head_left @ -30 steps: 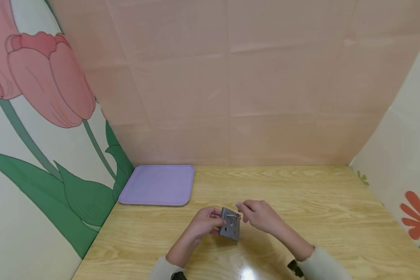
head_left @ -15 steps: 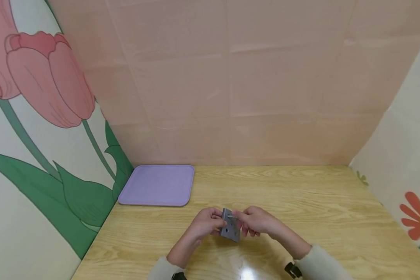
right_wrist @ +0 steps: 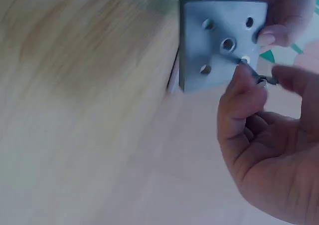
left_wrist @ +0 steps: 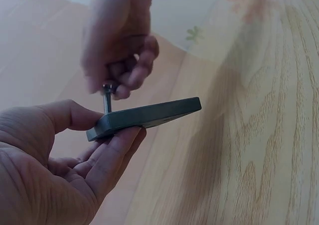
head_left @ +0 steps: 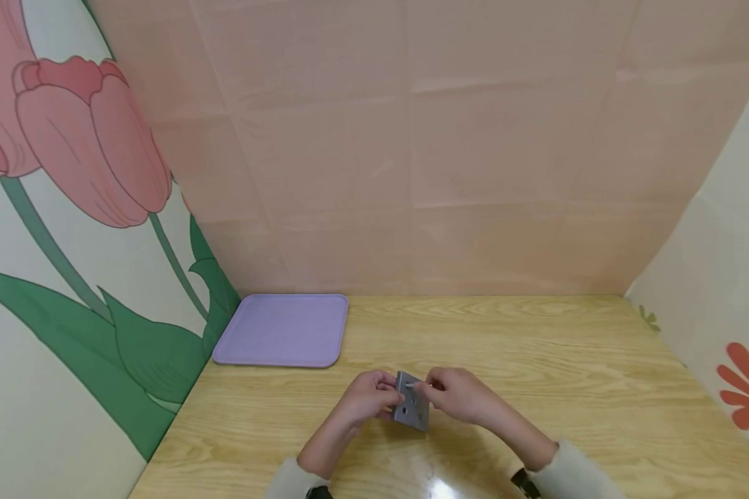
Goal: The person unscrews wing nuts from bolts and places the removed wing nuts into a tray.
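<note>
A thick grey metal plate (head_left: 414, 412) with several round holes is tilted above the table, its edge gripped between the thumb and fingers of my left hand (head_left: 363, 398). From a corner hole of the plate a silver threaded bolt (left_wrist: 107, 103) stands up, most of its shank showing. My right hand (head_left: 458, 394) has its thumb and fingertips at the bolt's head. Seen from the right wrist, index finger and thumb lie on either side of the bolt (right_wrist: 255, 76), while the plate's other holes (right_wrist: 206, 69) show nothing in them.
A shallow purple tray (head_left: 281, 331) lies at the back left of the wood-grain table (head_left: 537, 346). A pinkish sheet (head_left: 412, 152) covers the back, and printed flower panels flank both sides.
My right hand has come down and left from beside the bolt onto its head, and its fingers have shifted around it. My left hand and the plate have barely moved.
</note>
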### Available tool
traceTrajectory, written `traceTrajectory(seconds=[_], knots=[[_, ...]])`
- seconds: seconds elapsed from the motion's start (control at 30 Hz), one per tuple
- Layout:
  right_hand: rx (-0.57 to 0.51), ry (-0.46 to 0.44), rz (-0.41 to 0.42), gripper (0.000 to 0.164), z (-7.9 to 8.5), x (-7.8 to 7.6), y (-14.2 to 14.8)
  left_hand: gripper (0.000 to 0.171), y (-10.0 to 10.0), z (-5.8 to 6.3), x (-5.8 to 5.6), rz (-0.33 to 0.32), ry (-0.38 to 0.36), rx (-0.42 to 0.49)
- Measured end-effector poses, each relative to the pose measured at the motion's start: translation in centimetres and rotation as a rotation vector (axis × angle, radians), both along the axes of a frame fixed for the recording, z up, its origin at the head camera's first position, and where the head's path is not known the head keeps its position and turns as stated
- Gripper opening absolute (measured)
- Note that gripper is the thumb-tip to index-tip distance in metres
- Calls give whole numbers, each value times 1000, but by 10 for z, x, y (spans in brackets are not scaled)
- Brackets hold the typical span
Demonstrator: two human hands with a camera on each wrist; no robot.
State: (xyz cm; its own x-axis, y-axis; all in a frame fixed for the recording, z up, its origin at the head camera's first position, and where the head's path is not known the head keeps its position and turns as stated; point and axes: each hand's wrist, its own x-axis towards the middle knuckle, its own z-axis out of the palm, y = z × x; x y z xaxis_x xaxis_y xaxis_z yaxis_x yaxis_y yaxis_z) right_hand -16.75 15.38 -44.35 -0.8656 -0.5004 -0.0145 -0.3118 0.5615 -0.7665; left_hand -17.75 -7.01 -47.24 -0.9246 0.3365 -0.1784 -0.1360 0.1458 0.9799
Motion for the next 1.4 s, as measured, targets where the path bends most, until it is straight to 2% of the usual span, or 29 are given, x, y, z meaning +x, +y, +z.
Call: traceTrajectory(seconds=[0.1, 0.2, 0.23, 0.3, 0.4, 0.47, 0.53, 0.6, 0.7, 0.77, 0.83, 0.93, 1.0, 1.1, 1.17, 1.27, 1.4], knots=[[216, 338, -14, 18, -9, -2, -10, 24, 0, 0, 0, 2, 4, 12], [352, 659, 24, 19, -12, 0, -12, 25, 0, 0, 0, 5, 10, 14], [375, 739, 39, 20, -10, 1, -12, 24, 0, 0, 0, 6, 9, 12], [405, 839, 51, 21, -11, 1, -11, 24, 0, 0, 0, 7, 8, 10], [409, 865, 44, 23, -12, 1, -11, 24, 0, 0, 0, 7, 6, 9], [391, 827, 34, 27, -13, 1, -10, 25, 0, 0, -1, 5, 7, 9], [348, 695, 17, 30, -11, 1, -10, 25, -1, -2, -1, 4, 9, 4], [261, 491, -13, 33, -9, 0, -11, 25, -1, -2, -1, 3, 9, 0], [96, 125, -92, 49, -6, -2, -11, 25, -1, -2, -1, 6, 4, 2], [3, -59, -143, 58, -7, -3, -11, 26, 0, 0, 0, 5, -3, 8], [-51, -203, -177, 62, -8, -4, -10, 25, 0, 0, 0, 1, -13, 7], [-89, -314, -197, 61, -9, -4, -10, 25, 0, 0, -1, -11, -29, -1], [-94, -337, -193, 57, -8, -3, -10, 25, -1, -1, -1, -17, -32, -10], [-47, -257, -149, 51, -7, -3, -10, 25, -1, -1, -1, -16, -30, -14], [18, -130, -96, 43, -6, -3, -10, 24, -1, -1, 0, -15, -24, -11], [149, 142, -14, 27, -6, -3, -11, 24, -1, -1, 0, -11, -15, -1], [349, 602, 55, 15, -9, 0, -13, 25, -1, -1, 1, -7, -15, 2]])
